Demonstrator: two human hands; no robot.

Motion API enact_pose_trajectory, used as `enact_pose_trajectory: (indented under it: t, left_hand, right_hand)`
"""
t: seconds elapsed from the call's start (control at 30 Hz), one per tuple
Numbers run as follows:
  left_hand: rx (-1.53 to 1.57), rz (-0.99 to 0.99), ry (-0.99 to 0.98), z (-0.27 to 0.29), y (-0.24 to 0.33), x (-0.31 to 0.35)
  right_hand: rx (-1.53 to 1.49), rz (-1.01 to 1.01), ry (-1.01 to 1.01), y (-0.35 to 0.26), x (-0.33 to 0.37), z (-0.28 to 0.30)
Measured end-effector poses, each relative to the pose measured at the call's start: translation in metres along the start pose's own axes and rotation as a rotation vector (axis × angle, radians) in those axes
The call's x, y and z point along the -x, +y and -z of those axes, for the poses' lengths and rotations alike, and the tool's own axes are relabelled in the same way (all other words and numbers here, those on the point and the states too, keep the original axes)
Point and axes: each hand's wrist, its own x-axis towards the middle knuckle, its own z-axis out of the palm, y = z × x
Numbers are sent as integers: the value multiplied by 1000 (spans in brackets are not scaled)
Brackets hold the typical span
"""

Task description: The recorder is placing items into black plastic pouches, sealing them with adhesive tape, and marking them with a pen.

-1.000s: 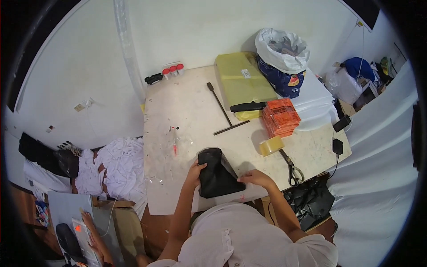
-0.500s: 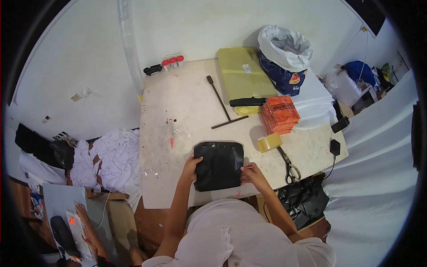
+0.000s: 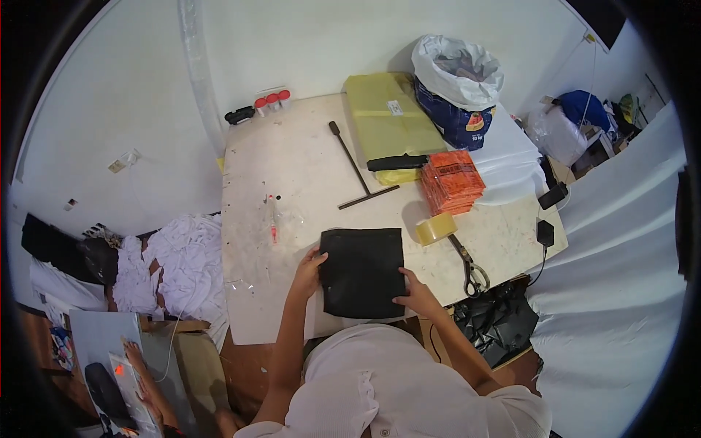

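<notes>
A flat black square packet point(image 3: 363, 274), smooth and dull on top, is at the near edge of the table in front of me. It seems to be folded plastic, but I cannot tell what is inside. My left hand point(image 3: 309, 271) grips its left edge, thumb on top. At its right edge, near the lower corner, my right hand point(image 3: 418, 293) pinches it between thumb and fingers. To the right of the packet are a roll of clear yellowish tape point(image 3: 436, 229) and black-handled scissors point(image 3: 473, 274). Beyond it lies a dark metal T-handled tool point(image 3: 355, 169).
Orange plastic packs point(image 3: 453, 182) are stacked beside a black roll point(image 3: 396, 163). Behind are a yellow wrapped package point(image 3: 387, 120) and a blue-and-white sack point(image 3: 456, 95). A red-tipped pen point(image 3: 274, 223) lies left on the table point(image 3: 252, 292). Another person's hands point(image 3: 146, 387) work at lower left.
The packet has gone from puffy, shiny and creased to flat and square-edged, its upper face now smooth. My hands still hold its two sides. The view has shifted slightly.
</notes>
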Motion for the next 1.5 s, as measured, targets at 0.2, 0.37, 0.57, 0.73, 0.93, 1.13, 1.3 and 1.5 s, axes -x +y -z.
enact_pose_trajectory:
  t: [0.2, 0.37, 0.57, 0.73, 0.93, 1.13, 1.3, 1.5]
  left_hand:
    - [-232, 55, -98, 28, 14, -22]
    - [-318, 53, -48, 9, 30, -24]
    - [-416, -19, -69, 9, 31, -36]
    - [-570, -172, -68, 7, 25, -47]
    - [-830, -122, -32, -9, 44, -57]
    - [-1121, -41, -87, -10, 58, -60]
    - [-756, 20, -70, -5, 53, -48]
    - [-667, 20, -44, -8, 57, -32]
  right_hand:
    - [204, -93, -4, -21, 4, 14]
    - [258, 95, -157, -13, 4, 20]
    - [253, -8, -360, -26, -1, 34]
    - [579, 50, -193, -37, -5, 40]
    - [601, 494, 41, -78, -72, 49]
    - [752, 438, -150, -46, -158, 43]
    - [656, 559, -276, -36, -185, 46]
    - [531, 275, -615, -53, -205, 59]
